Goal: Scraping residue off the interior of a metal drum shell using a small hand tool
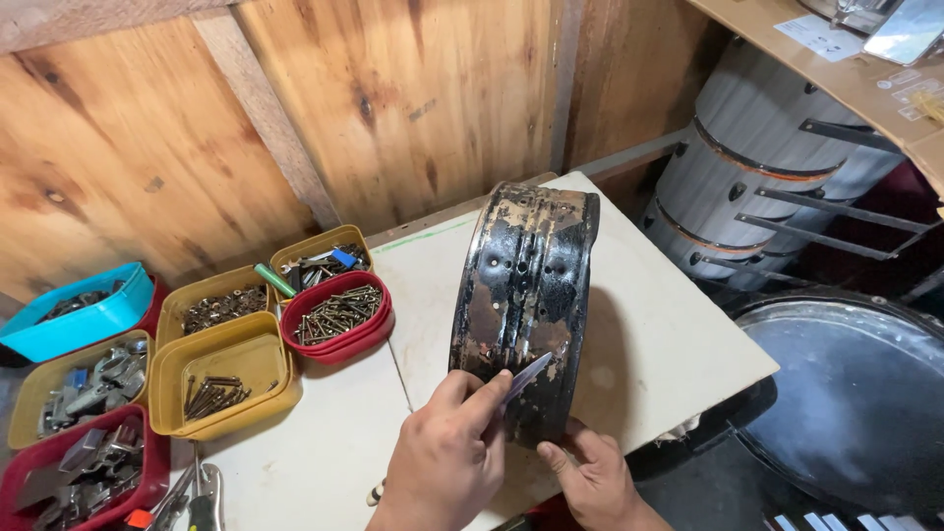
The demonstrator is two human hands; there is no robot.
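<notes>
Black, rusty metal wheel rim (pixel 524 300) stands upright on the white table (pixel 669 344); left hand (pixel 442 462) pinches a thin metal blade (pixel 526 377) against it, right hand (pixel 595 482) fingers curled, steadying its lower edge.

Yellow tubs (pixel 221 369) and red bowl (pixel 339 320) of screws beside blue tray (pixel 79 320); grey drums (pixel 757 177) right.

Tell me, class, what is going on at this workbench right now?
A person stands a worn black metal rim on its edge on a pale table. The right hand steadies the rim from below. The left hand presses a thin flat blade against the rim's flaking outer face. To the left sit yellow, red and blue trays of screws and metal parts.
</notes>
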